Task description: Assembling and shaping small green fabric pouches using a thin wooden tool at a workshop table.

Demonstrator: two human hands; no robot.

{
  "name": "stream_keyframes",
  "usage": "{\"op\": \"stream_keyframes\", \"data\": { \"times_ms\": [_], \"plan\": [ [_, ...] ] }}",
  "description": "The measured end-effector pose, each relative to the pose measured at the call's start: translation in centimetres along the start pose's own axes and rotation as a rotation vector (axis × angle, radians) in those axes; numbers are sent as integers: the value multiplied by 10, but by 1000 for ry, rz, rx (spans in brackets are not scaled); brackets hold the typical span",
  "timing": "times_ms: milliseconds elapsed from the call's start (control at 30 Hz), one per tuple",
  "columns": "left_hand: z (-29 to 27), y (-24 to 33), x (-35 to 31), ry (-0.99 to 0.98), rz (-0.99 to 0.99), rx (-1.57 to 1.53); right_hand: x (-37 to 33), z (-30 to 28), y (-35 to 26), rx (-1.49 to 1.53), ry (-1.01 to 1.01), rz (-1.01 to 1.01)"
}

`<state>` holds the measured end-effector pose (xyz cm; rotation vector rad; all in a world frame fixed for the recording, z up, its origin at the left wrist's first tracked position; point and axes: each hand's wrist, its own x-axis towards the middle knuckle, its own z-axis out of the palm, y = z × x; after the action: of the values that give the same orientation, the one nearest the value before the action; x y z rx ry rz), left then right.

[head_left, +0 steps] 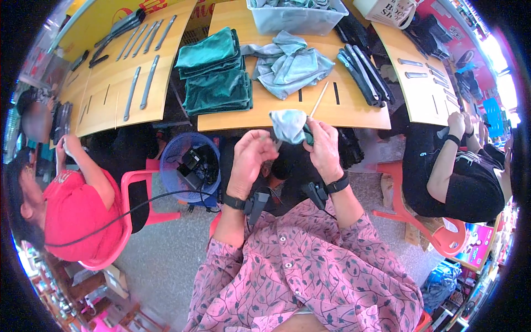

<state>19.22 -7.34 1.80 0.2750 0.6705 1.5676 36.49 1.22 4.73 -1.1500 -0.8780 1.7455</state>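
right hand (pixel 325 150): thumb and fingers closed in a pinch on the right side of the small cloth.
small cloth (pixel 289 126): pale grey-green, bunched to a rounded top, dark green at its lower right; held up just off the table's near edge.
left hand (pixel 253 157): fingers bent inward, blurred, just left of the cloth; cannot tell whether the tips grip its edge.
pale stick (pixel 320 98): slanting over the table (pixel 254 120), lower end at the right hand's fingertips in this view.
green stacks: two piles of folded dark green cloth, one (pixel 207 52) behind the other (pixel 217 93), on the table's left.
crumpled cloth (pixel 293 69): grey-green, loose, mid-table, right of the stacks.
plastic bin (pixel 298 21): translucent, cloth inside, behind the crumpled cloth.
dark bundle (pixel 363 76): long strips, table's right side.
blue basket (pixel 176 184): dark items inside, below table level, left.
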Motion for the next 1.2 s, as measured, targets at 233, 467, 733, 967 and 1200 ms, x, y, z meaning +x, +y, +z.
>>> {"op": "stream_keyframes", "data": {
  "times_ms": [233, 467, 733, 967, 1200],
  "plan": [
    [39, -4, -21, -138, 136, 675, -10, 20, 8, -295, 74, -95],
    [31, -7, 1, 43, 523, 870, -20, 18, 16, -289, -61, -81],
    [23, 2, 1, -76, 90, 608, -26, 19, 7, -36, -299, -107],
    [17, -2, 0, -40, 179, 612, -26, 16, -1, 131, -382, 18],
    [26, 1, 2, 206, 801, 1273, -24, 14, -8, 32, -235, -38]
  ]
}}
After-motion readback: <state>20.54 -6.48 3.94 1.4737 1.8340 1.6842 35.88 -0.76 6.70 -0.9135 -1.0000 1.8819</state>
